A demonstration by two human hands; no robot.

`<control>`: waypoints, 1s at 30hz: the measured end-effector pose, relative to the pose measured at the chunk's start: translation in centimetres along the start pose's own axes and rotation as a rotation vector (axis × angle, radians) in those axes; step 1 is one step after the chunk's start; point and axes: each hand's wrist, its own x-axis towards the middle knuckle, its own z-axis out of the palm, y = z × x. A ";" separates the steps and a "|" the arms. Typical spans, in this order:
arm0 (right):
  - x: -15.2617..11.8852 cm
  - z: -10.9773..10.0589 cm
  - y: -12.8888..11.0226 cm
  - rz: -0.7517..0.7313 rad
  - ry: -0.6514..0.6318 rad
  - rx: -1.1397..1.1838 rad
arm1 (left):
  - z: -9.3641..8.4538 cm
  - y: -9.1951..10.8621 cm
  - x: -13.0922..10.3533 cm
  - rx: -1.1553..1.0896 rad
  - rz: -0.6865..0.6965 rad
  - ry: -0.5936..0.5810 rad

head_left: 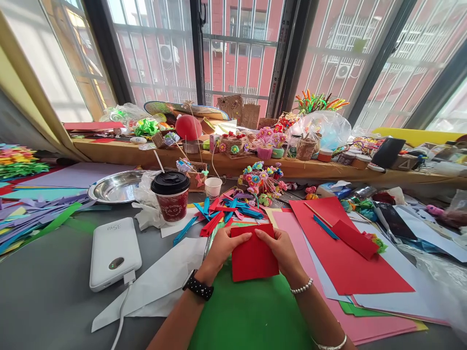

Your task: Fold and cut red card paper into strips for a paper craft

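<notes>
A small red square of paper point(255, 257) is held up in front of me, tilted toward the camera. My left hand point(224, 248) grips its upper left edge, thumb on the near face and fingers behind. On the upper right, my right hand point(285, 250) pinches it the same way. Both thumbs almost meet near the top; the fingers behind the paper are mostly hidden. Below it lies a green sheet point(248, 316). Just beyond the hands sits a heap of folded blue and red paper strips point(228, 209).
Left of the hands are a white power bank point(115, 253) with a cable, a lidded cup point(170, 197) and a metal tray point(95, 193). On the right, large red paper point(357, 262) overlaps white and pink sheets. Paper flowers point(260, 180) and a paper cup point(213, 187) stand behind.
</notes>
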 end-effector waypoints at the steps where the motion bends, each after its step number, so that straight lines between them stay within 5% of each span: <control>1: 0.0 -0.1 0.0 -0.012 -0.007 -0.030 | -0.1 0.1 0.0 0.012 -0.013 -0.013; 17: 0.0 -0.2 0.2 0.058 -0.136 0.173 | 0.2 -0.1 0.0 -0.056 0.014 0.031; 24: 0.1 -0.3 0.0 0.027 -0.080 0.071 | 0.0 -0.3 0.0 0.095 0.080 0.079; 30: 0.0 -0.3 -0.3 -0.018 -0.046 0.003 | 0.2 -0.1 -0.1 -0.075 0.019 0.006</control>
